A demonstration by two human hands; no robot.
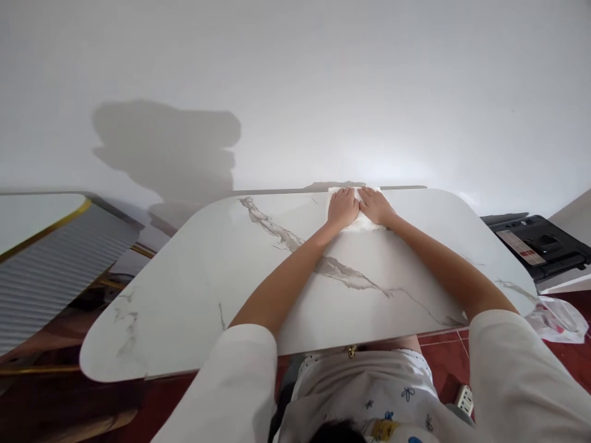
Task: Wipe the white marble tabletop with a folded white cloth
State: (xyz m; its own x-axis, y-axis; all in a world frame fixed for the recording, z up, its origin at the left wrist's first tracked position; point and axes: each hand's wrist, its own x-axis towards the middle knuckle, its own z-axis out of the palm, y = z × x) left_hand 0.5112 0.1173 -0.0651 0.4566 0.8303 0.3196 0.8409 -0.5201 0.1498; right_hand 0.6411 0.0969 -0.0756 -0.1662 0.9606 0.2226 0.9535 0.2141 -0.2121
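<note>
Near the far edge of a white marble-patterned table (184,277), a folded white cloth or paper towel (362,226) lies under both hands. My left hand (342,209) rests palm down on its left part, fingers laid flat and pointing away from me. Beside it, my right hand (376,207) presses on the right part, also flat, with the thumbs close together. The cloth's near edge shows below the hands, and its middle is hidden under them.
A pale wall (392,92) rises right behind the table. To the left stands a cabinet (60,264) with a ribbed grey side and gold trim. On the right are a black case (549,246) and a plastic bag (561,320); a power strip (464,400) lies below.
</note>
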